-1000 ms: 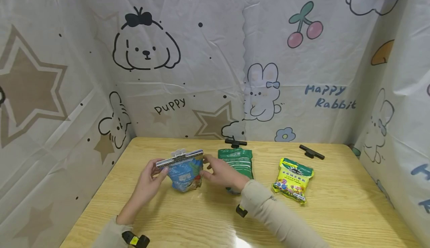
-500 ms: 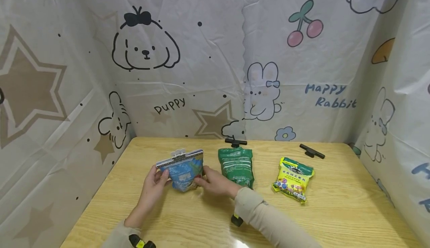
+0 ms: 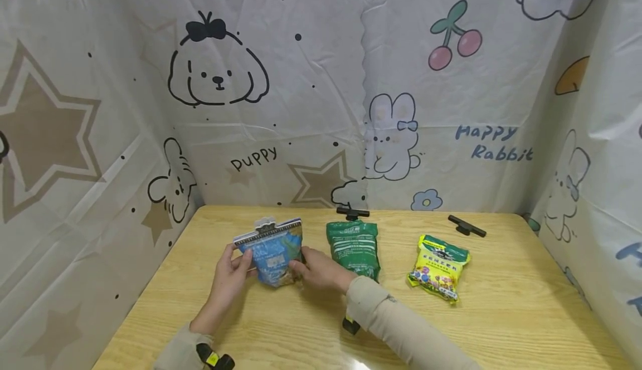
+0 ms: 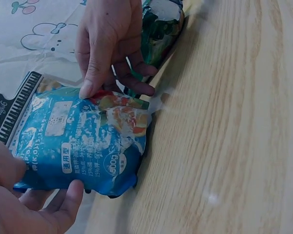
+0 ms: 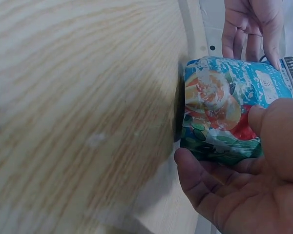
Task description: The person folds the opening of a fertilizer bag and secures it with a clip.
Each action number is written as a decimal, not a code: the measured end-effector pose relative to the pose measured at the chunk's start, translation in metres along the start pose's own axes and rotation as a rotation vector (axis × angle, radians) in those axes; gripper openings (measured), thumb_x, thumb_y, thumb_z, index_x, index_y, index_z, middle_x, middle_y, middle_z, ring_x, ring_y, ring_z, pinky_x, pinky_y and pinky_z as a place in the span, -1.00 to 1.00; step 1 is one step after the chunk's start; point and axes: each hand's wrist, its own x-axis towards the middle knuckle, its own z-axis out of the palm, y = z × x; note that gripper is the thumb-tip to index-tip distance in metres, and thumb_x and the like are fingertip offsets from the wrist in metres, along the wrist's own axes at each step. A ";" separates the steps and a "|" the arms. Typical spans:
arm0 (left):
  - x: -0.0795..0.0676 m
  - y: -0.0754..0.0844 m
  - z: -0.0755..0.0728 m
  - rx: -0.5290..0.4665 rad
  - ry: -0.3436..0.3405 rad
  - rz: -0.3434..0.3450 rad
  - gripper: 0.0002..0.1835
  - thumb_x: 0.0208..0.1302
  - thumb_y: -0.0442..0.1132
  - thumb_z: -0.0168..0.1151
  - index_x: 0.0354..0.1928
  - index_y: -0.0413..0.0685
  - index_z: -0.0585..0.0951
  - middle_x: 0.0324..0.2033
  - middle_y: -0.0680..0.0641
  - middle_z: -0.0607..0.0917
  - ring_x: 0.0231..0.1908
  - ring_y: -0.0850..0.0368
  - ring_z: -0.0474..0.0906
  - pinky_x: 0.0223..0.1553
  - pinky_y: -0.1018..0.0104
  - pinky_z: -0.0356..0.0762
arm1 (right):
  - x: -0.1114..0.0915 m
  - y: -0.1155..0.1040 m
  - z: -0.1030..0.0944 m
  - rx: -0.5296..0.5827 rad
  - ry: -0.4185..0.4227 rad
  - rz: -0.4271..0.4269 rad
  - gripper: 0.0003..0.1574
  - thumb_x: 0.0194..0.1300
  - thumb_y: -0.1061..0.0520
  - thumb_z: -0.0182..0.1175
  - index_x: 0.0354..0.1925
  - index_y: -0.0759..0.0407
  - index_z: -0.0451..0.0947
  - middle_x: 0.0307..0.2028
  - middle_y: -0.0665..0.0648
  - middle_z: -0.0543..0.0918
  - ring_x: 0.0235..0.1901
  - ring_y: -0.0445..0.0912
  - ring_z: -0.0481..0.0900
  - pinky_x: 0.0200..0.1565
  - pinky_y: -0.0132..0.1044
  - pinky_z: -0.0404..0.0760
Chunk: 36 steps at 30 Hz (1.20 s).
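A blue printed fertilizer bag (image 3: pixel 273 259) stands near the left of the table, its top closed by a bag clip (image 3: pixel 269 232) with a piano-key pattern. My left hand (image 3: pixel 229 278) holds the bag's left side, thumb in front and fingers behind. On the lower right side my right hand (image 3: pixel 321 269) pinches it, thumb on the printed front. In the right wrist view, orange fruit pictures show on the bag (image 5: pixel 212 92), with the right fingers curled under its edge. The left wrist view shows the clip (image 4: pixel 19 105) along the bag's top edge.
A green bag (image 3: pixel 354 247) lies right of my right hand, with a black bag clip (image 3: pixel 353 213) behind it. Farther right are a yellow-green bag (image 3: pixel 438 269) and another black clip (image 3: pixel 467 226). Printed cloth (image 3: pixel 321 80) walls the back and sides of the table.
My right hand has gone from the bag's upper right corner down to its lower right side. My left hand sits slightly lower, and the bag's top has tilted a little.
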 end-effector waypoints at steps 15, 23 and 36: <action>0.014 0.004 0.000 -0.025 0.055 -0.142 -0.52 0.60 -0.10 -0.03 0.32 -0.32 0.24 0.04 -0.53 0.66 -0.37 0.27 0.73 -0.26 0.34 0.74 | 0.003 -0.004 0.000 -0.070 0.054 0.059 -0.16 0.53 -0.16 0.10 0.46 0.34 0.14 0.26 0.35 0.57 0.29 0.11 0.57 0.30 -0.05 0.55; 0.016 0.007 0.004 -0.038 0.060 -0.142 -0.46 0.57 -0.19 0.04 0.36 -0.40 0.16 -0.01 -0.50 0.67 -0.40 0.33 0.64 -0.30 0.40 0.68 | 0.003 -0.006 -0.002 -0.052 0.072 0.088 -0.09 0.47 -0.15 0.19 0.49 0.31 0.11 0.25 0.36 0.58 0.26 0.12 0.58 0.30 -0.04 0.54; 0.017 0.007 0.011 0.028 -0.036 -0.147 -0.07 0.35 -0.26 0.35 0.51 -0.37 -0.05 0.26 -0.56 0.46 0.17 -0.30 0.61 0.07 0.15 0.65 | 0.006 -0.005 0.001 -0.012 0.064 0.080 -0.10 0.42 -0.14 0.25 0.49 0.21 0.14 0.26 0.29 0.60 0.25 0.08 0.60 0.33 -0.06 0.53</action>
